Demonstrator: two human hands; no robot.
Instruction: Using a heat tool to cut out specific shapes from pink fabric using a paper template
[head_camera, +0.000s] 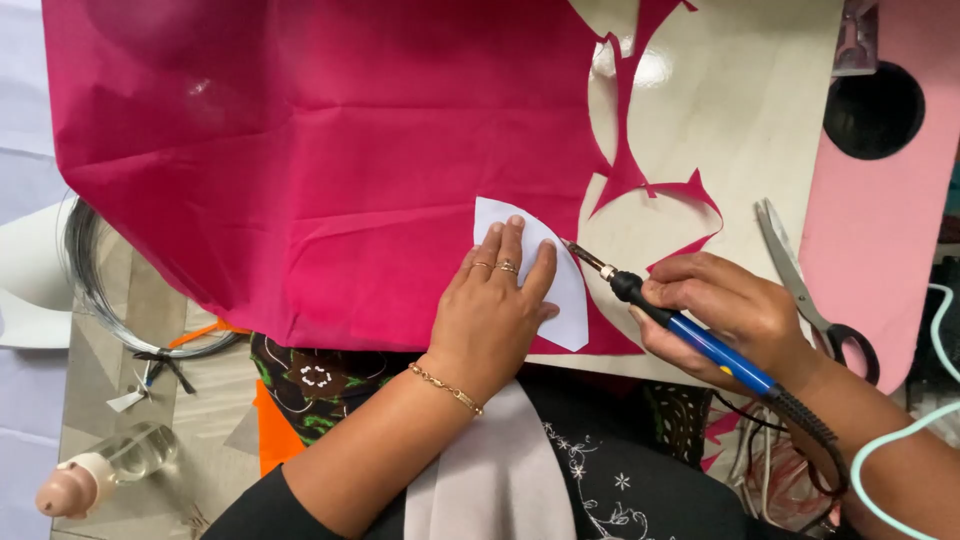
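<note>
A pale wooden board (740, 120) carries the work. Over its left and middle lies a large sheet of magenta fabric (320, 150), with curved pieces cut out along its right edge. On the fabric, at its lower right, rests a white paper template (560, 290). Right of the fabric, scissors (805, 290) lie at the board's edge, seemingly half on a pink sheet (880, 230). Left of the fabric, a coil of wire (95, 285) sits on the floor.

Bare board (760, 130) above the right hand (730, 310) lies open; scissors (800, 280) (blades apparently shut) block its right side, wire coil (90, 290) crowds far left.
</note>
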